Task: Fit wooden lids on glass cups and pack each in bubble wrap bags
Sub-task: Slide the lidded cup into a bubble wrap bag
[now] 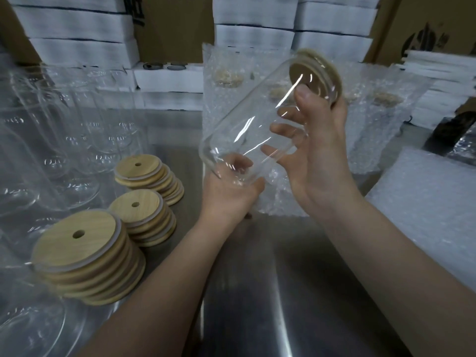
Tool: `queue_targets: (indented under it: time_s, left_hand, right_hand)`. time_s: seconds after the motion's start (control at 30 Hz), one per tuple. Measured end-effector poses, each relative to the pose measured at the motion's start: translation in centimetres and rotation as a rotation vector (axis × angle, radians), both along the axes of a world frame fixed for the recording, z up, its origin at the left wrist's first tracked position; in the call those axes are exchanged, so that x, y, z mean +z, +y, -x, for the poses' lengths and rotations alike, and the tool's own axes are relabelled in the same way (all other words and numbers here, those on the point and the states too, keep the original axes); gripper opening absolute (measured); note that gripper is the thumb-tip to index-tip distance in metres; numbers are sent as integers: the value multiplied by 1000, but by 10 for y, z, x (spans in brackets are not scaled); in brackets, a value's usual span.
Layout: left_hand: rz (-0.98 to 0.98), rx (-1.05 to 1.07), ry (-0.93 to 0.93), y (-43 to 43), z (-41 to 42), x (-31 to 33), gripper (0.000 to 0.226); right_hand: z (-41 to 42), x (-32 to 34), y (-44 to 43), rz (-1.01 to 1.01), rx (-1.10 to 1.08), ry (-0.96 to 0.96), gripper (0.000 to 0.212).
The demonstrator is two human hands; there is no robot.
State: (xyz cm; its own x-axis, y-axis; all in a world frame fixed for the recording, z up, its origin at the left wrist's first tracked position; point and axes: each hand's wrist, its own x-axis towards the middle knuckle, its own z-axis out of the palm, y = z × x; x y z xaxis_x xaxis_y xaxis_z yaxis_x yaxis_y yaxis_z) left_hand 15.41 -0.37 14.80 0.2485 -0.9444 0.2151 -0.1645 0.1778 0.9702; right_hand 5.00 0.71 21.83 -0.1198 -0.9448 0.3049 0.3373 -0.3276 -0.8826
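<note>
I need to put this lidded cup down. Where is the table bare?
Bare steel table lies nearest the person, between the lid stacks on the left and the bubble wrap pile on the right. Glass cups crowd the far left; packed bags crowd the back.

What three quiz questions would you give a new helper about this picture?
1. True or false: the round wooden lid sits on the mouth of the clear glass cup.
2. How many stacks of spare wooden lids stand on the shiny metal table?
3. The left hand cradles the cup's: A) base, B) lid, C) middle.
Key: 1 true; 2 three; 3 A.
</note>
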Motion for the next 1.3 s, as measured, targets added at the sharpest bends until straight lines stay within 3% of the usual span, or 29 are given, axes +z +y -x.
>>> queue_targets:
  time_s: [0.37, 0.73, 0.97, 1.13, 1.2, 1.3]
  left_hand:
    - [3, -94, 232, 0, -13, 9, 46]
    - [-25, -71, 420, 0, -18, 13, 26]
    - [26, -64, 527, 3, -18, 15, 34]
    - [-21, -30, 633, 3, -16, 18, 23]
    - [-86, 69, 560, 3, -14, 18, 17]
    - [-235, 125, 298, 4, -5, 15, 10]
  right_hand:
    - [12, -3, -11, 80, -112, 34, 75]
    - [16, -3, -9, 262, -234, 263, 79]
    - [19, -10, -16, 319, -257, 416, 80]
    - [22, -14, -19, 360, -284, 444, 78]
    - [23, -15, -20, 377, -302, 458, 79]
    - [25, -17, -23, 390, -318, 467, 80]
